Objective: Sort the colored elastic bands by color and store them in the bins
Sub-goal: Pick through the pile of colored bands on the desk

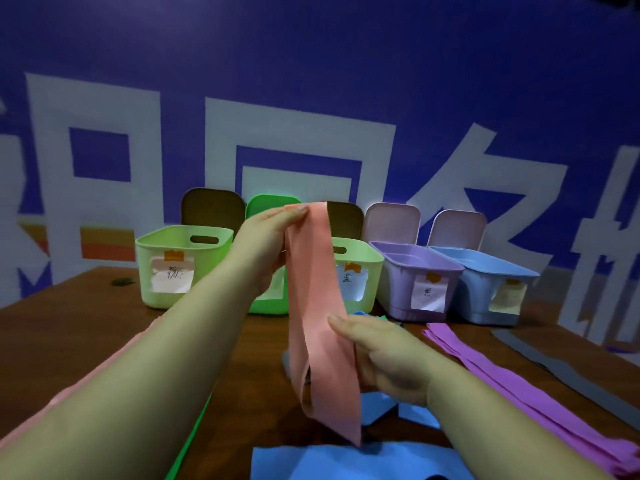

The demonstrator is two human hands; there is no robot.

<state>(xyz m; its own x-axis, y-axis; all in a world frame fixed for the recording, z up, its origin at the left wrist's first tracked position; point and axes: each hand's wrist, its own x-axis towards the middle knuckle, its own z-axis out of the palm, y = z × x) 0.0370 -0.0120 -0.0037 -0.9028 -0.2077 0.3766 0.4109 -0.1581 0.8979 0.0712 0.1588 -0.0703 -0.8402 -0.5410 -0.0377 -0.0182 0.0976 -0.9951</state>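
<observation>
While blue bands (353,460) lie flat on the wooden table (69,327) at the near edge, a pink elastic band (315,306) hangs above them, stretched lengthwise between the two hands. Its lower end droops free just over the blue ones. The right hand (388,358) pinches the band low down from the right side, thumb laid across its face and the other fingers curled behind it. Higher and farther, the left hand (266,244) grips the band's top end, fingertips closed over the upper edge.

Near the left forearm a green band (188,441) runs along the table, with a pink strip (69,393) showing beyond the arm's outer edge. On the right, purple bands (540,389) stretch diagonally from near to far, and a grey band (568,372) lies just beyond them.

Farther back stands a row of labelled bins: a pale green bin (180,261) at left, a bright green bin (270,303) behind the left hand, another pale green bin (360,271), a purple bin (415,282) and a blue bin (485,285) at right. Lids stand upright behind them against a blue wall (311,64) with large white characters.
</observation>
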